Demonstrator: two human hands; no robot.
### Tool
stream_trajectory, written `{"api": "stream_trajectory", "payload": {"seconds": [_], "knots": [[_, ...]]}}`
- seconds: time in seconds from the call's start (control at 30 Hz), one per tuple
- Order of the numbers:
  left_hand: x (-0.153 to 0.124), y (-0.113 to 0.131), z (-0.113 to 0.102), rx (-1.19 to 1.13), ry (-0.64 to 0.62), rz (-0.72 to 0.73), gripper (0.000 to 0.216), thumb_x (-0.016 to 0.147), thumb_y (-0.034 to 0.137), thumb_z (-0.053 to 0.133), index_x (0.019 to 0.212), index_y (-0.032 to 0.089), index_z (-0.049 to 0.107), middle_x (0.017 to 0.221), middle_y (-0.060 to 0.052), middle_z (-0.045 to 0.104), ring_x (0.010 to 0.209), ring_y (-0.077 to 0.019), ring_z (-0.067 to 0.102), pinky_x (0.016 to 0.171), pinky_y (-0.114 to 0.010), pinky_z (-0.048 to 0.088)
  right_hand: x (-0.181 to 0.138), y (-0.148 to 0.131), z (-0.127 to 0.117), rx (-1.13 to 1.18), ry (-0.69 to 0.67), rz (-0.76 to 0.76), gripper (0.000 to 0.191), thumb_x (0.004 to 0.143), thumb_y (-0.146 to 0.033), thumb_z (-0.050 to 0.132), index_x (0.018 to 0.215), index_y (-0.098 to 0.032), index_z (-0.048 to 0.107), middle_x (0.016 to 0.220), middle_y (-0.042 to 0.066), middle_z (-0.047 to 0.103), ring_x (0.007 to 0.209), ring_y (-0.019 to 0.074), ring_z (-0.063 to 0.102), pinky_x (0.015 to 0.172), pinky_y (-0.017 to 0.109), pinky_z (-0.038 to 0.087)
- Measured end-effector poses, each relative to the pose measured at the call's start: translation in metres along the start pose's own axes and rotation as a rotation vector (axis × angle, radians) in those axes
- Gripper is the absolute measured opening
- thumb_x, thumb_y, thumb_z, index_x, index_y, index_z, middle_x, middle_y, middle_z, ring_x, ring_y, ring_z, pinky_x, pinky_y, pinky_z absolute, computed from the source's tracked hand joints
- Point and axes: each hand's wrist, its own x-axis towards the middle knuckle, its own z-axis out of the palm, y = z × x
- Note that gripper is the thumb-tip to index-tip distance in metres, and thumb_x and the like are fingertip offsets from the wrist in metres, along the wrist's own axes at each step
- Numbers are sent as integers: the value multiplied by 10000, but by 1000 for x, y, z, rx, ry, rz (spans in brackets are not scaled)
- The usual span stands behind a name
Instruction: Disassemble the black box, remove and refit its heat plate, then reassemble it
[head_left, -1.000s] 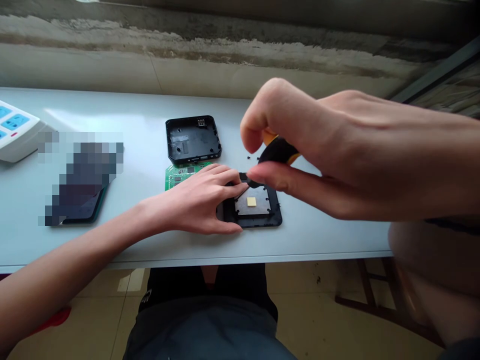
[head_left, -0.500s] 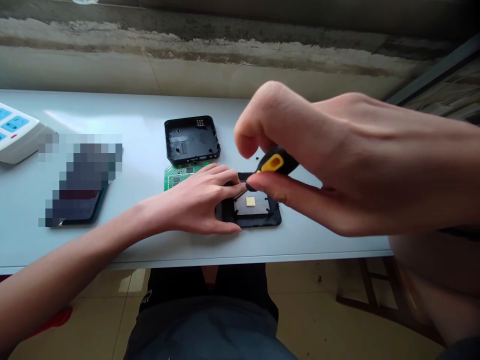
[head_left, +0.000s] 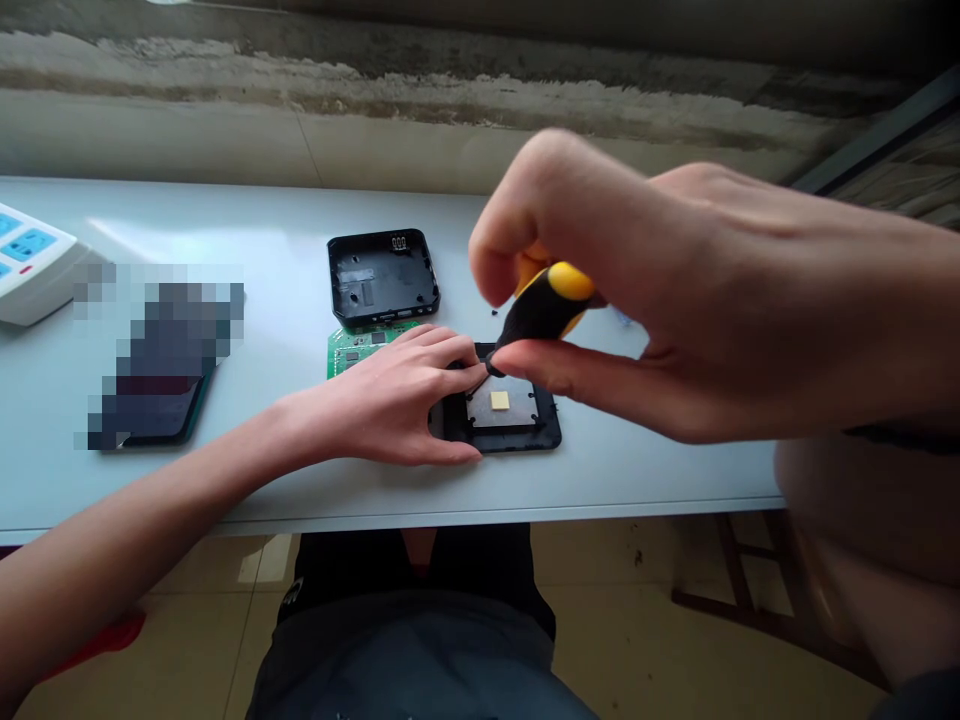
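Black casing half [head_left: 548, 437] lies flat on the white table [head_left: 262, 330] near its front edge, with a metal plate [head_left: 520, 404] in it and a pale yellow square pad [head_left: 499, 401] on the plate.

Left hand [head_left: 409, 400]: palm down over the casing's left part, thumb spread well away from the fingers, thumb tip at the near edge, index tip beside the screwdriver's nose. Nothing gripped.

Right hand [head_left: 652, 285]: thumb and curled index finger closed on a black-and-yellow screwdriver [head_left: 541, 305], handle tilted over the casing's far edge. Tip contact cannot be told.

Obstructions: left hand covers much of the green circuit board [head_left: 358, 352]; right hand and handle hide the casing's far right corner and the table behind. Small bluish item [head_left: 624, 316] partly shows above the right thumb; identity unclear.

Surroundings: black shell [head_left: 390, 270], open side up, beyond the board; tiny dark piece [head_left: 494, 312] on the table near the screwdriver. Farther left, a phone [head_left: 169, 420], partly pixelated, and a white power strip [head_left: 45, 272] with blue sockets. Wooden stool [head_left: 757, 600] stands below, at right.
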Motion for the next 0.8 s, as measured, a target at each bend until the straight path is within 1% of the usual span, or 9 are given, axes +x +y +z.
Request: {"api": "stream_trajectory", "payload": {"seconds": [0.1,0.17,0.23,0.33,0.43,0.5,0.63,0.7,0.8], "knots": [[0,1,0,13,12,1,483,903,499,710,1194,113,717,1181,-159,688,1071,-328,633,1028,-459,498,1,1,5,-96,-12,56,677,1070,-611,78,1071,-182,602,744,-43,587,710,82,593,676,275,467],[-1,1,0,45,20,-4,515,895,522,713,1219,121,712,1193,-161,681,1083,-335,632,1033,-463,499,1,3,8,-155,-4,107,700,1062,-634,76,998,-186,611,693,-40,563,759,102,630,681,280,465],[-1,1,0,57,19,-6,511,894,534,712,1212,134,719,1162,-154,679,1067,-330,636,1023,-455,505,-2,3,9,-185,12,119,642,1080,-581,98,983,-187,595,660,-43,528,720,96,616,648,276,440],[-1,0,0,39,13,4,478,900,520,708,1183,136,728,1116,-146,677,1027,-317,637,1010,-451,508,-4,2,5,-148,12,30,455,1102,-424,169,1103,-164,541,725,-47,544,641,73,523,596,277,394],[-1,0,-1,8,4,-3,480,901,505,704,1199,129,717,1123,-149,680,1051,-323,628,1027,-458,503,-4,-1,0,-40,-13,-80,326,1090,-348,248,1152,-144,496,869,-20,579,722,78,531,669,273,455],[-1,0,-2,-5,3,-6,499,899,500,700,1238,133,701,1182,-159,678,1099,-338,621,1048,-472,495,-3,-2,0,-53,-23,-65,373,1101,-403,232,1099,-150,507,858,-15,570,750,89,566,722,283,483],[0,2,-2,27,10,-5,484,894,507,700,1221,151,708,1208,-162,675,1112,-345,617,1069,-484,482,-3,1,1,-149,-53,53,562,1101,-539,98,1033,-176,521,749,-29,554,737,95,596,680,268,447],[0,1,-1,33,11,-4,471,894,524,698,1173,145,725,1133,-155,683,1036,-326,626,1039,-473,495,-4,3,1,-132,-60,50,480,1109,-466,121,1071,-181,504,744,-37,550,708,83,571,643,258,415],[0,0,-1,5,-4,-8,429,900,512,700,1138,157,735,1100,-140,687,1023,-312,626,1020,-457,494,-7,4,-2,-40,-63,-57,249,1074,-325,274,1144,-164,450,811,-41,559,642,59,476,601,254,383]]}}
